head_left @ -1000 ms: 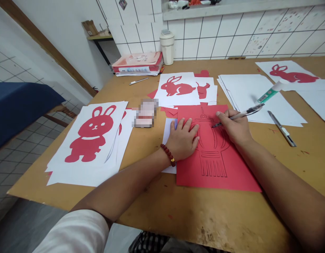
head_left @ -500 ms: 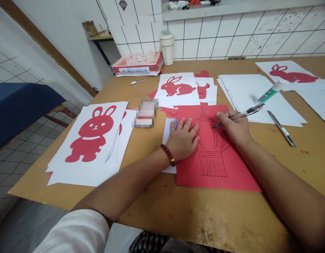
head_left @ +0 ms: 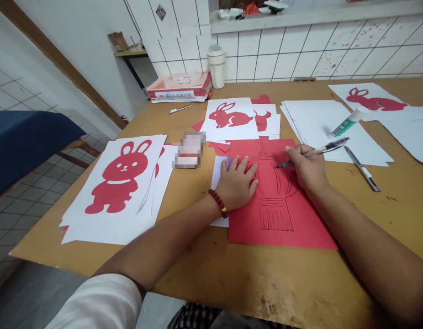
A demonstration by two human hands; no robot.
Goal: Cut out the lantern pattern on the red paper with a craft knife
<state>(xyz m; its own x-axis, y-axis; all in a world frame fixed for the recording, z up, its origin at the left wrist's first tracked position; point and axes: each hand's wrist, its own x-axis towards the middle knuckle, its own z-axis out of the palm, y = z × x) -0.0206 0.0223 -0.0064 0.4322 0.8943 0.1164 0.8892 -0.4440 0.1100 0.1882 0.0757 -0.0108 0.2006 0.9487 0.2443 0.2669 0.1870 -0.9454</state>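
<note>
A sheet of red paper [head_left: 247,228] lies on the table, bearing a dark line drawing of a tasselled lantern. My left hand [head_left: 236,183] rests flat on its left part, fingers spread, a beaded bracelet at the wrist. My right hand [head_left: 309,169] grips a pen [head_left: 323,150] whose tip meets the paper at the lantern's body, right of the middle. Under the red sheet's left edge, a pale sheet [head_left: 219,171] sticks out. Part of the drawing's left side is hidden by my left hand.
Rabbit cut-outs on white paper [head_left: 95,230] lie left, with another rabbit sheet [head_left: 228,105] behind. A glue stick [head_left: 345,125] and utility knife [head_left: 364,171] are on the right, near white sheets [head_left: 314,119]. At the back stand a cup [head_left: 217,68] and a paper pack [head_left: 179,84].
The view has shifted slightly. My right hand and the pen have moved a little, with the pen leaning farther right. My left hand stays on the red paper.
</note>
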